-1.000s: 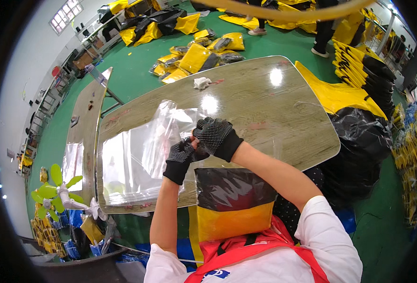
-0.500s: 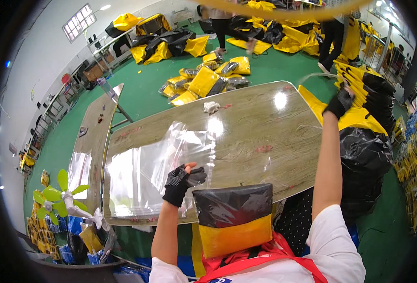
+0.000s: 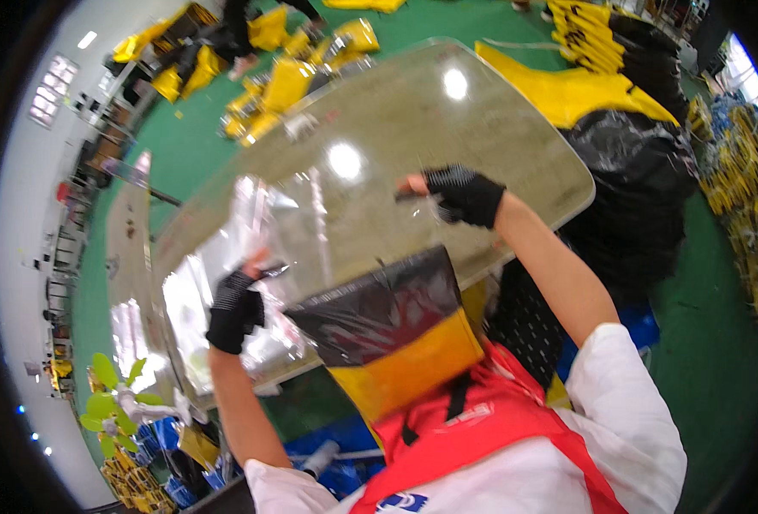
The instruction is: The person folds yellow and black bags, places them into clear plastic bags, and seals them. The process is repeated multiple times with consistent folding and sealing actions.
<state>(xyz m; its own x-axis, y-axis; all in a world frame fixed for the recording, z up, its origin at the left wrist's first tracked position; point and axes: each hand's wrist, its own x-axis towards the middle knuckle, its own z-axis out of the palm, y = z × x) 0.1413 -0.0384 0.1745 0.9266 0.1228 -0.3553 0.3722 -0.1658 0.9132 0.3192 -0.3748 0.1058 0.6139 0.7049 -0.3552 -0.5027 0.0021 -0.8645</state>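
Note:
My left hand (image 3: 238,304), in a black glove with some bare fingertips, is over the left part of the table (image 3: 516,163), beside clear plastic bags (image 3: 298,223). Its blurred fingers look apart, with nothing visible in them. My right hand (image 3: 460,195), gloved alike, hangs above the table's middle, fingers stretched to the left; they too look apart, with nothing clearly held. A folded black-and-yellow piece in a clear wrapper (image 3: 387,321) leans between my red apron (image 3: 482,437) and the table's near edge, touched by neither hand.
Yellow sheeting (image 3: 567,86) and a large black heap (image 3: 627,206) lie by the table's right end. Wrapped yellow packs (image 3: 285,86) are piled on the green floor beyond. A green-bladed fan (image 3: 109,398) stands at lower left. A crumpled white piece (image 3: 300,127) rests on the table.
My right hand has left the yellow sheeting and come back left over the table. The view has turned and shifted. The wrapped piece now sits tilted in the picture.

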